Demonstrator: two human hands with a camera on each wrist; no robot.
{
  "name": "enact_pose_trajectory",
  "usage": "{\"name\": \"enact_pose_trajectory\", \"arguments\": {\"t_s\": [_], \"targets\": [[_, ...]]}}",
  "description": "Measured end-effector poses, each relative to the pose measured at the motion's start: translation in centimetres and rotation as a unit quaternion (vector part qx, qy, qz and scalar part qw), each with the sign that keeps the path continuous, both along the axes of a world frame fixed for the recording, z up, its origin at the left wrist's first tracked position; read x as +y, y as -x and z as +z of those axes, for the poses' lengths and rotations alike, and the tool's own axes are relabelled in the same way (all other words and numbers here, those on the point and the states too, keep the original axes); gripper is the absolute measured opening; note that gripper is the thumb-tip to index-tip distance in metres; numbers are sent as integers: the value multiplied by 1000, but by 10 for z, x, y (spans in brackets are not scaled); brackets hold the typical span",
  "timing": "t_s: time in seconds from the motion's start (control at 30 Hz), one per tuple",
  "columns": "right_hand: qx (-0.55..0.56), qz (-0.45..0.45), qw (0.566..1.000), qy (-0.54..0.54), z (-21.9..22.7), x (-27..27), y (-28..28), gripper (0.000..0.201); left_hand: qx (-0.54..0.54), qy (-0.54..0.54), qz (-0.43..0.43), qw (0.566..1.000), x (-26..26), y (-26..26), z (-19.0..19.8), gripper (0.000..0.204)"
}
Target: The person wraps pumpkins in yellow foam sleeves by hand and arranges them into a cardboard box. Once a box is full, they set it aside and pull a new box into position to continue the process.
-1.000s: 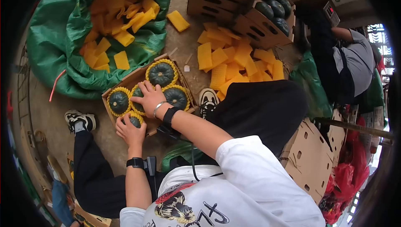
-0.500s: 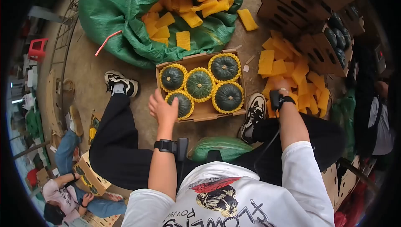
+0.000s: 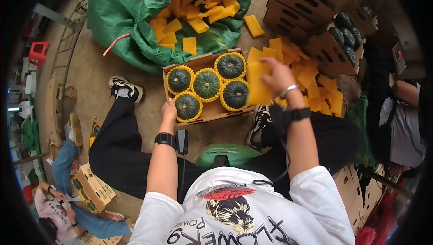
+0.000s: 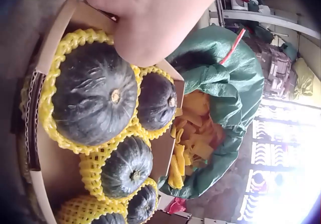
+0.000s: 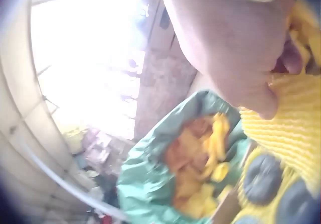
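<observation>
A cardboard box (image 3: 212, 114) holds several dark green pumpkins (image 3: 207, 85), each ringed by a yellow foam net. My left hand (image 3: 168, 112) grips the box's left edge beside the lower-left pumpkin; in the left wrist view that hand (image 4: 145, 18) covers part of the rim. Just right of the box, my right hand (image 3: 280, 79) pinches yellow foam netting (image 3: 259, 80), which hangs flat beside the right-hand pumpkins. The right wrist view has the thumb and fingers of that hand (image 5: 235, 48) on the ribbed netting (image 5: 291, 118).
A green sack (image 3: 126, 24) full of foam nets stands behind the box. More nets (image 3: 311, 76) lie heaped on the right, near stacked cartons (image 3: 295, 15) and a carton of bare pumpkins (image 3: 345, 37). Other people sit at both sides; my shoes flank the box.
My right hand left the pumpkins, reached the foam heap and came back towards the box with netting. My left hand moved from the lower-left pumpkin to the box edge.
</observation>
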State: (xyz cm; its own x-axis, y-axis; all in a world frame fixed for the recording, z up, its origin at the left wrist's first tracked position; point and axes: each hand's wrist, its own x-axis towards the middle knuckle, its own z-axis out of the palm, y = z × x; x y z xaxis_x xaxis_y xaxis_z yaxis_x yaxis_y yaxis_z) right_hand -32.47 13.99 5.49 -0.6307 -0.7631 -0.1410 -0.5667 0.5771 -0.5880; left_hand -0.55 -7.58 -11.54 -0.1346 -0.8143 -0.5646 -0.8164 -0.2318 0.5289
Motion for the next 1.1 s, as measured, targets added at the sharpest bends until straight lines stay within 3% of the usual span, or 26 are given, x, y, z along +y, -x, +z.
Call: {"name": "enact_pose_trajectory", "arguments": {"t_s": [0.03,0.1,0.13,0.17,0.2,0.23,0.27,0.33,0.4,0.43,0.47,0.53,0.6,0.63,0.67,0.73,0.77,0.8,0.83,0.87,0.9,0.93,0.97,1.0,1.07,1.1], "targets": [[-35,48,998,28,12,-1,-28,41,5,6,0,1000,7,2,12,59],[-109,108,986,57,24,4,-70,41,-32,238,-50,970,34,13,51,73],[-151,120,980,56,27,7,-88,41,92,251,-95,959,45,16,85,89],[-191,131,972,45,25,8,-101,37,187,82,-168,964,67,25,156,88],[-233,143,961,33,22,10,-114,34,264,-114,-242,927,78,18,174,85],[-381,180,906,26,21,9,-130,31,443,-268,-266,813,100,19,186,73],[-517,215,829,18,20,9,-142,28,435,-261,-299,808,111,18,195,52],[-585,253,768,-56,-10,9,-157,23,360,-266,-268,853,105,0,181,34],[-372,297,868,142,-17,11,-151,20,314,-311,-261,858,97,-7,171,30],[-448,96,859,227,-19,11,-153,22,269,-354,-247,861,95,-8,168,27],[-565,-21,790,238,-20,7,-136,26,345,-398,-263,808,96,-10,165,30],[-727,-51,644,232,-8,11,-133,26,471,-215,-209,830,116,10,175,27],[-606,84,769,183,-13,11,-152,28,463,-158,-83,868,103,16,135,23],[-317,125,933,117,-17,8,-150,27,297,74,-206,930,91,17,128,18],[-86,90,987,100,-28,3,-150,26,134,234,-270,924,88,16,120,24],[3,113,990,82,-37,1,-147,21,214,114,-248,938,92,19,118,22],[-27,174,980,91,-39,1,-146,21,214,111,-250,938,92,18,119,22],[-58,231,966,100,-41,2,-147,20,343,-100,-169,918,93,17,134,23],[-95,274,941,174,-44,0,-146,21,449,-303,-74,837,94,17,142,24],[-94,274,941,174,-44,-2,-143,21,450,-303,-74,837,88,16,138,24],[-406,125,889,170,-35,-6,-140,23,447,-309,-60,837,80,12,130,29],[-668,-41,729,144,-31,-10,-137,26,443,-314,-46,838,75,10,119,34],[-680,9,728,91,-45,-12,-131,37,446,-235,-100,858,76,11,104,37],[-682,8,725,94,-60,-16,-128,37,442,-235,-102,859,79,13,106,37],[-593,151,791,-9,-85,-23,-121,48,397,-75,-162,900,87,23,116,30],[-259,223,939,40,-86,-25,-127,53,306,4,-179,935,89,26,119,25]]}}
